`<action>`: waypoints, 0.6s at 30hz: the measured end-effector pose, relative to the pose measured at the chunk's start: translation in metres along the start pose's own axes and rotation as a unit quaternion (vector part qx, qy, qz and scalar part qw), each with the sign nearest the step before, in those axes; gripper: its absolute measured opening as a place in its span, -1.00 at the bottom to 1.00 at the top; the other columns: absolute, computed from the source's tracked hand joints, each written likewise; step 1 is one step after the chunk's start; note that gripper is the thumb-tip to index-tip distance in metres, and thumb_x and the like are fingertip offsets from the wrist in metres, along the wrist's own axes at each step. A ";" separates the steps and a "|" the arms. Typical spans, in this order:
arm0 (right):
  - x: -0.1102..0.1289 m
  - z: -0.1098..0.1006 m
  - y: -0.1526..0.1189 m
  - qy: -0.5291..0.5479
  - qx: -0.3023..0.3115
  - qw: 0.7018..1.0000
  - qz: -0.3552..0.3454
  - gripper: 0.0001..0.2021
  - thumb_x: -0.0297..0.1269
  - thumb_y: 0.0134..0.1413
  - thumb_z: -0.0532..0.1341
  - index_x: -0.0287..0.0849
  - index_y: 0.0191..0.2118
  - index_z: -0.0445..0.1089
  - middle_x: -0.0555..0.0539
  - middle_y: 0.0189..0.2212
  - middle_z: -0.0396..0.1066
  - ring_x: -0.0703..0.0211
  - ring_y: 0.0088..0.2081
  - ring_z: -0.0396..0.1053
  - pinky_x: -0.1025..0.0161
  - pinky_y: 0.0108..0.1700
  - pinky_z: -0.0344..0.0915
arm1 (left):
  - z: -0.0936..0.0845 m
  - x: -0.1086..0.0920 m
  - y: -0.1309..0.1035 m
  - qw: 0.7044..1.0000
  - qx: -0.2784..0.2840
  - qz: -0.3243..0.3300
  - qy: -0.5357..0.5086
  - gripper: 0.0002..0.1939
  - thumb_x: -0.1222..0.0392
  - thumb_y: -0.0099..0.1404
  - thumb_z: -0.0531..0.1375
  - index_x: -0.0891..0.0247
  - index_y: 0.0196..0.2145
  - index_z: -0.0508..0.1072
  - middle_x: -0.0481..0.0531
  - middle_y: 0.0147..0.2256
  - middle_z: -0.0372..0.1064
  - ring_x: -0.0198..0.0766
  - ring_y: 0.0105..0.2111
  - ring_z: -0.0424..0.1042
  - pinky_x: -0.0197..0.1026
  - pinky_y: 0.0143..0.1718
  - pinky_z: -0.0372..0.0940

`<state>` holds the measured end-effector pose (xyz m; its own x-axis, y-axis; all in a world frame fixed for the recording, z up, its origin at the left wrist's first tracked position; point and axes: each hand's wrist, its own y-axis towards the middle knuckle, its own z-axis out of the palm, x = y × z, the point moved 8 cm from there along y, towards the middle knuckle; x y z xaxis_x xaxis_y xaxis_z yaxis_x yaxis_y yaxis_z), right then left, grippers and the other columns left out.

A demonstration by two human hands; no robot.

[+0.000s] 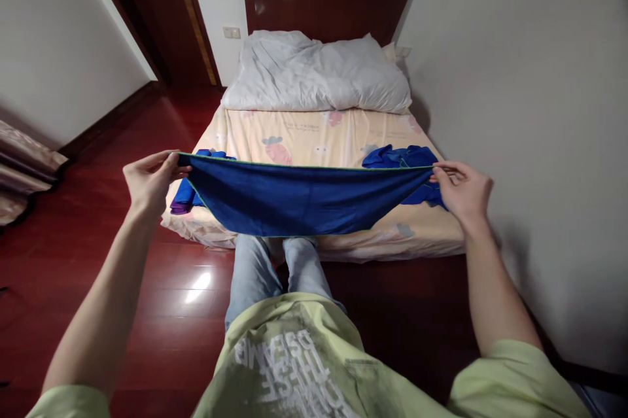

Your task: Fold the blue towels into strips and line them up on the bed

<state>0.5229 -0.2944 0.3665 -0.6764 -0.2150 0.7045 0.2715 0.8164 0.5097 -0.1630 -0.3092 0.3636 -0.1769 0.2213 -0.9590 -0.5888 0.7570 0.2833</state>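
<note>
A blue towel (304, 199) with a thin green edge hangs stretched between my two hands above the foot of the bed. My left hand (150, 179) pinches its left corner. My right hand (464, 189) pinches its right corner. The towel sags in the middle and hides part of the bed's front edge. Behind it on the bed lie folded blue and purple cloths (189, 192) at the left and a crumpled blue cloth (400, 157) at the right.
The bed (304, 133) has a patterned cream sheet, a white duvet (314, 71) at the head and a dark wooden headboard (324, 6). A white wall runs along the right side. Red wooden floor (98, 222) and a dark door lie to the left.
</note>
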 end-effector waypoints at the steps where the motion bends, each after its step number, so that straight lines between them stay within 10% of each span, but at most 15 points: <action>1: -0.001 -0.002 0.005 0.008 -0.002 1.000 0.010 -0.87 -0.32 0.23 0.27 -0.17 -0.16 0.55 -0.22 -0.30 0.58 0.04 -0.35 0.57 0.07 -0.17 0.54 | 0.006 -0.001 0.004 1.000 0.011 -0.004 0.007 -0.54 0.06 0.13 0.48 0.53 -0.17 0.61 0.02 -0.47 0.53 -0.27 -0.45 0.57 -0.18 -0.34 0.55; 12: -0.018 0.049 0.117 0.026 0.003 0.995 0.096 -0.87 -0.54 0.16 0.29 -0.48 -0.17 0.52 -0.27 -0.37 0.58 0.38 -0.49 0.45 0.34 -0.30 0.39 | 0.107 0.003 0.078 0.996 0.060 -0.046 0.056 -0.60 0.30 0.23 0.38 0.71 -0.06 0.52 -0.08 -0.52 0.50 -0.42 -0.48 0.53 -0.10 -0.15 0.53; 18: 0.013 0.058 0.181 -0.022 -0.041 0.999 -0.025 -0.81 -0.46 0.26 0.26 -0.53 -0.12 0.51 -0.39 -0.26 0.59 0.31 -0.36 0.50 0.26 -0.21 0.39 | 0.152 -0.023 0.141 0.998 0.055 0.031 0.023 -0.55 0.22 0.28 0.34 0.73 -0.04 0.48 -0.12 -0.46 0.50 -0.52 -0.46 0.51 -0.25 -0.17 0.48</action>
<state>0.5229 -0.1184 0.4393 -0.7191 -0.2292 0.6560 0.2907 0.7583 0.5835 -0.1225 -0.1142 0.4246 -0.2468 0.2433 -0.9380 -0.4865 0.8061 0.3371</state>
